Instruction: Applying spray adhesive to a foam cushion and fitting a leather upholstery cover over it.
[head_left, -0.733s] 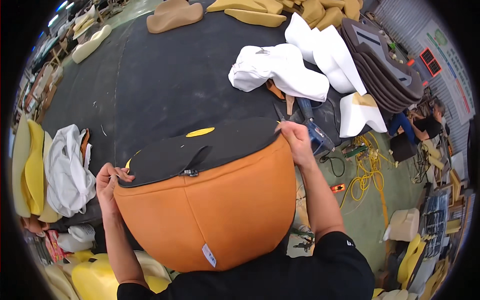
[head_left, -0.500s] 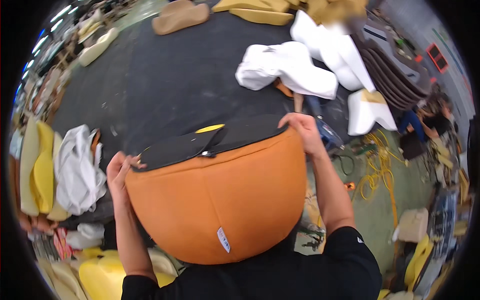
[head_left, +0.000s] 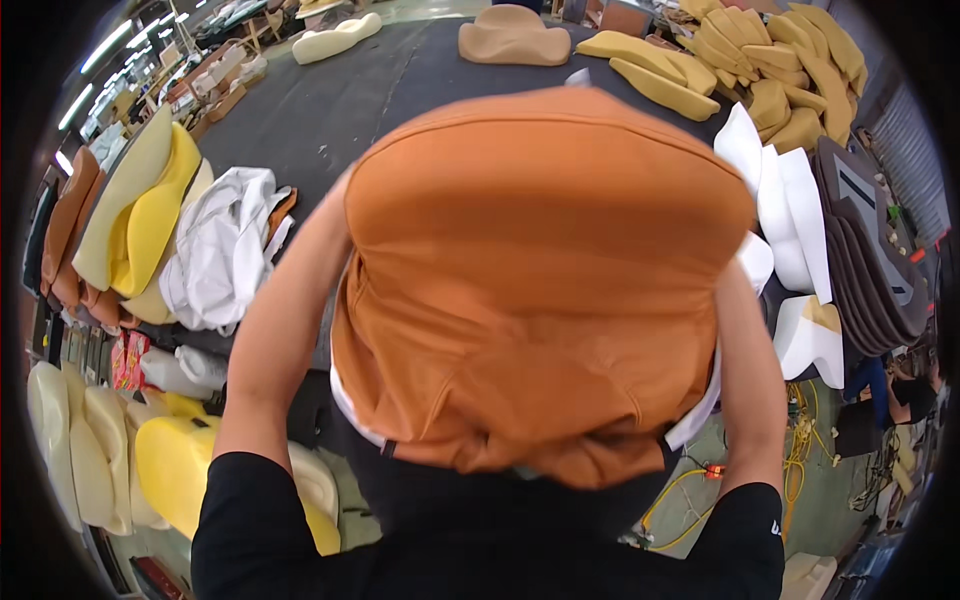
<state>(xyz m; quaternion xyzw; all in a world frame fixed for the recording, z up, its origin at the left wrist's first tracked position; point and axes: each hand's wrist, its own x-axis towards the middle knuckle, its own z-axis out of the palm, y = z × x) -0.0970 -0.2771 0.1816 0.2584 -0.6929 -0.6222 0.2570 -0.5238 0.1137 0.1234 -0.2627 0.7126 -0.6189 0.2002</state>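
An orange upholstered chair cushion (head_left: 550,160) stands raised in front of me, its rounded upper edge away from me and a piped seam along it. The lower part of its orange cover (head_left: 520,390) hangs loose and wrinkled, with a white edge showing at both sides. My left forearm (head_left: 280,320) reaches up along its left side, and my right forearm (head_left: 750,370) along its right. Both hands are behind the cushion, so their fingers are hidden.
A dark worktable (head_left: 300,120) lies beyond. To the left are yellow foam pieces (head_left: 155,215) and a crumpled white cover (head_left: 220,245). White foam parts (head_left: 785,220) and stacked dark panels (head_left: 860,250) stand right. A tan foam seat (head_left: 515,35) is at the back; yellow cables (head_left: 795,440) trail on the floor.
The orange cushion has been turned and lifted; its black underside with the zip no longer shows. Both hands have passed from its edge to behind it. My view has shifted.
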